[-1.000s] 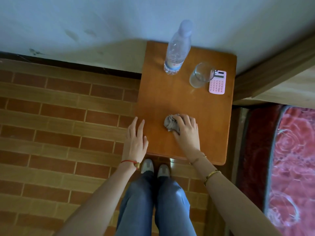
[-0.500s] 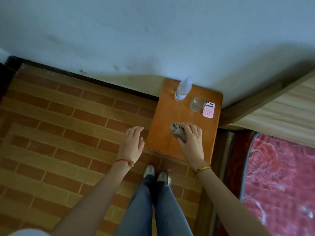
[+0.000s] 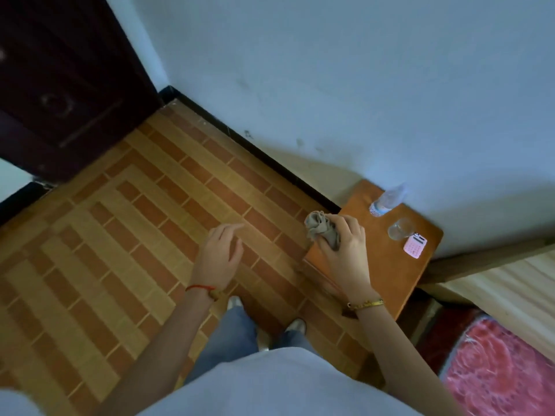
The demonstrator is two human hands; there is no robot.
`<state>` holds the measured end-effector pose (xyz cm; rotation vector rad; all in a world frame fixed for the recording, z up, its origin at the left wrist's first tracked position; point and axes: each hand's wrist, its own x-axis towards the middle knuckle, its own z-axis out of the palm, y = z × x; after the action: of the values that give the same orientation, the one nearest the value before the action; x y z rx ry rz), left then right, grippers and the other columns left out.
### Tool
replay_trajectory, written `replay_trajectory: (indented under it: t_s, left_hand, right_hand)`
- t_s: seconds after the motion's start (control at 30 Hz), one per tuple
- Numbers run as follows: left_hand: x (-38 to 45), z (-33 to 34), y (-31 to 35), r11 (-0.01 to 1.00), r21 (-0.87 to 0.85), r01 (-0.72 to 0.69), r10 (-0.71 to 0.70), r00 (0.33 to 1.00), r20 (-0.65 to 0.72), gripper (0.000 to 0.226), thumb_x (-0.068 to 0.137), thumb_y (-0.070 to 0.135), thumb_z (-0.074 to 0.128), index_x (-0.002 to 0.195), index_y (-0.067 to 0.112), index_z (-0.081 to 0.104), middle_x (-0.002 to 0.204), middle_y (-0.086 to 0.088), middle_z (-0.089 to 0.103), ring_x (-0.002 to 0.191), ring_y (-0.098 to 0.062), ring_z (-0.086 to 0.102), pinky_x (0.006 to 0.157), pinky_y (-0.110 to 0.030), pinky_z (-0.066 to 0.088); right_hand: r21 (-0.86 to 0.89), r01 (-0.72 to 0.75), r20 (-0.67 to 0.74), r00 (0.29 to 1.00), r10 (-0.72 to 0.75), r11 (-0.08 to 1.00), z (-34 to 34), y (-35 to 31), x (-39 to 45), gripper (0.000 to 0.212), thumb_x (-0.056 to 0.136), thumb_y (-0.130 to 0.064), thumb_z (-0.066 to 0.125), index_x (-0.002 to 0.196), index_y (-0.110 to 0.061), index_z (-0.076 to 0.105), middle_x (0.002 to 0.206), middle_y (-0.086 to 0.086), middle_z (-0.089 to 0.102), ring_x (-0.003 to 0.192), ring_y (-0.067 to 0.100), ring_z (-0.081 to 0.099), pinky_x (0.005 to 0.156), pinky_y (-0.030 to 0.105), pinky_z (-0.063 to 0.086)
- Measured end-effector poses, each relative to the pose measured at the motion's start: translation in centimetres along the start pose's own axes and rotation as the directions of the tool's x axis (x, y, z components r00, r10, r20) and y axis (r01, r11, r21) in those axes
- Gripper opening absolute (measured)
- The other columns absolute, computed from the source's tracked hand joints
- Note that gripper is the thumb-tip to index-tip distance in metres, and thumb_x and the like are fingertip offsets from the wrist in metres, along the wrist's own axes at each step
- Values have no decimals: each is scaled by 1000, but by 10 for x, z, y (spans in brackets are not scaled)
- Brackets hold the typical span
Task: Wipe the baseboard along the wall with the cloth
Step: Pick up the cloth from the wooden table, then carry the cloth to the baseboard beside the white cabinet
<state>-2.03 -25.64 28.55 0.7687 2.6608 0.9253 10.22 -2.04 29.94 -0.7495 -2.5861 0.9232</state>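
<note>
Seen from above, the right hand grips the bunched grey cloth at centre right, left hand loose and empty, while the dark baseboard runs diagonally from upper left, just above the cloth hand.

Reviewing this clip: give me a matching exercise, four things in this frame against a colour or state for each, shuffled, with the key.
Things:
1. cloth
2. calculator
3. baseboard
4. left hand

States:
A. pink, lying on the small table
B. dark strip where wall meets floor
C. holding nothing, fingers relaxed
D. grey, bunched in the right hand

Pairs: 1-D, 2-A, 3-B, 4-C
</note>
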Motion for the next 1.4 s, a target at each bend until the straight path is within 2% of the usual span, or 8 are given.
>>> replay_trajectory:
  t_s: [0.2,0.43,0.57,0.7,0.9,1.0,1.17,1.4]
  left_hand:
    - [-52,-68,-70,979,-24,200,-202,971,-131,32,105,23,47,133,16,59,127,-1,59,108,-17,57,86,-28,45]
    - [-114,-161,-185,925,-13,379,-367,887,-279,29,103,19,50,128,12,63,125,-7,63,115,-25,59,94,-30,43]
    - [-155,-213,-241,886,-35,462,-442,820,-364,30,99,19,49,123,7,65,118,-11,66,110,-31,62,93,-39,49]
    - [-190,-247,-282,801,-102,590,-567,694,-444,24,99,9,56,121,5,66,116,-14,67,105,-33,64,88,-38,49]
    - [-224,-281,-338,635,-242,733,-737,482,-474,26,99,12,55,123,7,65,122,-13,66,107,-35,64,87,-42,51]
    - [-232,-301,-371,550,-322,771,-804,386,-452,28,101,14,54,126,9,64,126,-11,64,111,-34,62,86,-41,51]
    - [-230,-351,-439,455,-397,797,-850,257,-459,25,102,17,53,122,12,65,118,-12,67,102,-36,64,77,-46,53]
    - [-229,-441,-519,326,-494,806,-850,21,-527,24,101,19,53,120,15,67,116,-9,70,103,-32,66,80,-39,52]
  right_hand:
    - [28,142,136,980,-144,989,59,-86,13,38,85,-30,70,120,-21,58,118,-1,51,109,18,42,94,31,39]
    - [111,264,266,921,-284,958,175,-225,11,40,86,-38,68,120,-21,55,117,-2,49,107,16,41,91,35,44]
    - [230,324,353,851,-389,918,240,-305,2,37,85,-40,68,118,-28,54,114,-9,47,104,12,45,87,33,48]
    - [286,399,445,750,-489,871,299,-369,-2,41,82,-45,69,116,-27,55,112,-8,49,102,16,49,84,42,51]
    - [356,520,536,567,-626,776,373,-454,-6,37,85,-47,65,118,-33,53,112,-12,48,100,13,49,83,34,48]
    - [404,519,555,516,-653,753,419,-495,-4,33,86,-40,68,115,-33,54,107,-14,46,100,10,47,83,28,44]
    - [457,565,554,423,-717,687,493,-581,10,35,84,-36,70,116,-28,58,109,-7,52,98,12,50,78,24,38]
    - [526,602,597,242,-765,601,595,-725,25,38,85,-32,69,120,-21,58,112,-6,48,105,14,45,83,26,38]
